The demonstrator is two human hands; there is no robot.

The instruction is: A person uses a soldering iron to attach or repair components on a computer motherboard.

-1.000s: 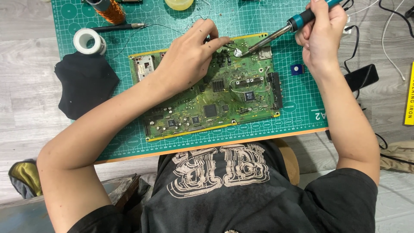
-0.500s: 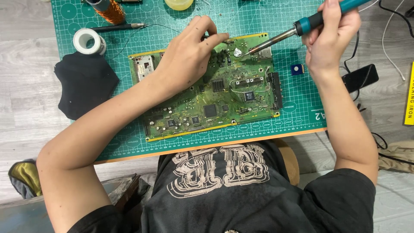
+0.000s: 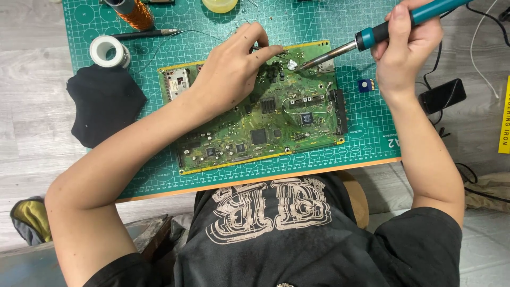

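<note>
While the left hand (image 3: 231,74) lies flat-palmed on the upper part of the green circuit board (image 3: 260,122), its thumb and forefinger pinch a thin strand of solder wire (image 3: 268,49) near the board's top edge. The board is a wide rectangle, glossy and densely studded with black square chips, small silver parts and a looped white wire; it lies slightly tilted on a green gridded cutting mat (image 3: 372,133) that covers the worktop. The right hand (image 3: 406,48) is clenched around the teal, rubbery handle of a soldering iron (image 3: 372,37), whose slim metal shaft slants down and left so that its tip sits at a small shiny blob near the pinched wire. On the mat's upper left stand a white roll of tape (image 3: 108,49), a spool of copper-coloured wire (image 3: 135,13) and a dark slender pen-like tool (image 3: 143,34). A crumpled black cloth (image 3: 103,103) overlaps the mat's left edge. A tiny blue square part (image 3: 364,85) lies just right of the board, below the right hand.
</note>
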